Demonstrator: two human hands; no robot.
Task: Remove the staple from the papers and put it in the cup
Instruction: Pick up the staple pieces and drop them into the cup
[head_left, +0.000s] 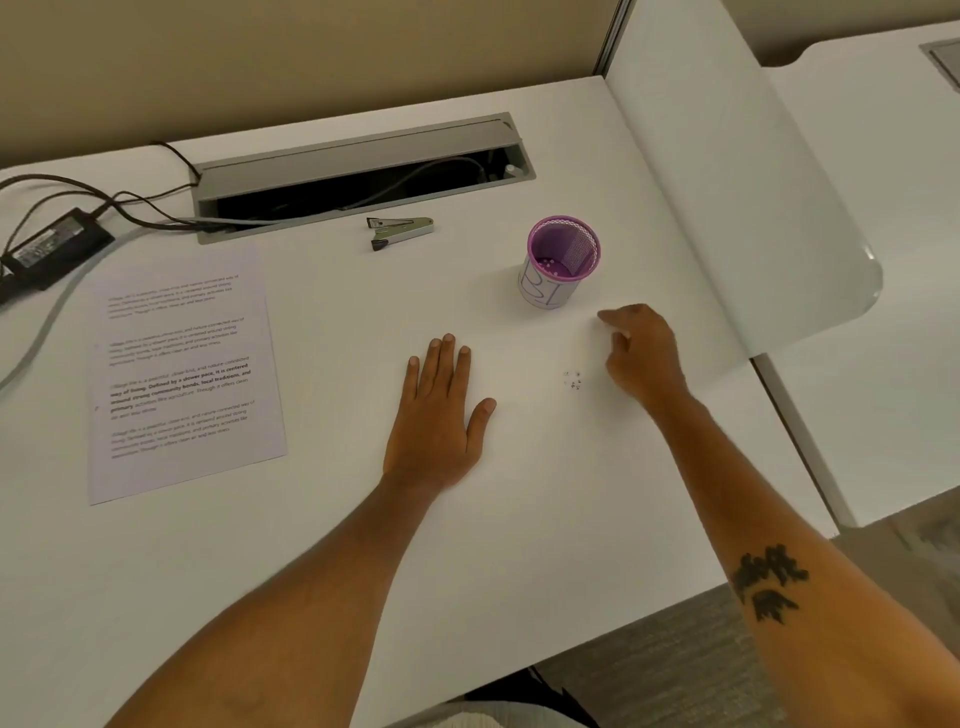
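Observation:
A purple mesh cup (563, 260) with a white paper label stands upright on the white desk (322, 519); small bits lie in its bottom. My right hand (644, 353) hovers just right of and below the cup, fingers curled, index tip pointing towards it; whether it pinches anything is too small to tell. A few tiny staples (572, 380) lie loose on the desk left of that hand. My left hand (441, 410) rests flat on the desk, fingers apart, holding nothing. The printed papers (187, 374) lie at the far left. A metal staple remover (400, 232) lies behind, near the cable slot.
An open grey cable slot (363, 176) runs along the back of the desk. A black power adapter (52, 247) and cables sit at the back left. A white divider panel (737, 182) rises on the right. The desk's front edge slants across the lower right.

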